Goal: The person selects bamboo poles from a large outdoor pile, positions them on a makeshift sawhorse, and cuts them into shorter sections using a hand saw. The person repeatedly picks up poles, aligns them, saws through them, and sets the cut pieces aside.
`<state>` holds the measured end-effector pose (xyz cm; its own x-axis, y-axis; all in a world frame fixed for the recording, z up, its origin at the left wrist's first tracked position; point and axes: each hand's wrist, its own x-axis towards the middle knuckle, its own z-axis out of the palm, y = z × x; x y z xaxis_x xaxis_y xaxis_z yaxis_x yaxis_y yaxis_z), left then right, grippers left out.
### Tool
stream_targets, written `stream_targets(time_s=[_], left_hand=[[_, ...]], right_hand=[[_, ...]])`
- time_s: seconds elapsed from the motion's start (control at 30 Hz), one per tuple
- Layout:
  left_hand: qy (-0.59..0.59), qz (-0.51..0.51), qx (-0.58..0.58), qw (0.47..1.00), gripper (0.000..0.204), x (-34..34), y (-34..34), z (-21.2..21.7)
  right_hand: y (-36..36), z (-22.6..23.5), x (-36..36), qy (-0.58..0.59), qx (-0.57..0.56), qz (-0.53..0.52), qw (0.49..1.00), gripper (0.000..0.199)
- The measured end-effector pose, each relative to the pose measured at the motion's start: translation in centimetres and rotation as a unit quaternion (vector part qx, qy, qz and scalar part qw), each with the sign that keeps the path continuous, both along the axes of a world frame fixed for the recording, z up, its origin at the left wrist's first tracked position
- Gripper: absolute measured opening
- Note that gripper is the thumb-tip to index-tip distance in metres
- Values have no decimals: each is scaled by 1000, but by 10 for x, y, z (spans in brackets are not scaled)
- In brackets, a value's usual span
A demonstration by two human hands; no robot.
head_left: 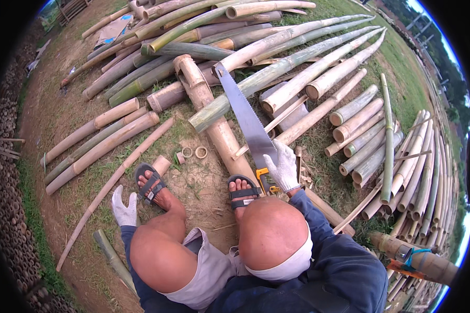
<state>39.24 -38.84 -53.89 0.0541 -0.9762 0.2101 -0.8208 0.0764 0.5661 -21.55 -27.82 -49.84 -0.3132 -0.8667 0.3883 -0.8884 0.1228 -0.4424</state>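
1. We note the ground [203,188] first: bare earth and patchy grass, which carries all the material. There is no raised work surface; the person sits low with knees drawn up and both sandalled feet planted forward.

2. A large stock of bamboo poles [277,62] lies fanned across the upper half of the view, green and dried lengths mixed. To the right a stack of shorter cut sections [360,135] lies side by side, apparently sorted by length.

3. The thick tan bamboo pole [214,120] runs from the upper pile down toward the right foot [243,192]. We judge that the foot at its near end serves to steady it against sliding.

4. The hand saw [248,122] lies with its long toothed blade pointing away from the person, over that pole and just beside it. Its orange and black handle is at the near end.

5. Our right hand [284,167], in a white work glove, has its grip clenched around the saw handle, just beside the right foot.

6. Our left hand [124,208], also gloved, rests on the ground beside the left foot [151,185], grip released and holding nothing; we judge it a brace for balance.

7. Small bamboo rings [193,153] and a short offcut [162,164] lie between the feet and the pole.
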Motion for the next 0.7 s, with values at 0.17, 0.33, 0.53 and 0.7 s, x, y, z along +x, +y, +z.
stream_targets(time_s=[0.17, 0.33, 0.53, 0.7], left_hand=[[-38, -303, 68, 950, 82, -167, -136, 74], [-45, -427, 145, 891, 95, -299, -199, 86], [3, -393, 187, 900, 99, -343, -213, 61], [9, -399, 199, 895, 94, -345, -206, 75]], right_hand=[[-89, -16, -41, -67, 97, -24, 993, 49], [-89, -4, -46, -169, 113, 80, 976, 30], [6, 6, -67, -234, 43, -109, 965, 30], [56, -34, -121, -369, 27, -312, 875, 36]])
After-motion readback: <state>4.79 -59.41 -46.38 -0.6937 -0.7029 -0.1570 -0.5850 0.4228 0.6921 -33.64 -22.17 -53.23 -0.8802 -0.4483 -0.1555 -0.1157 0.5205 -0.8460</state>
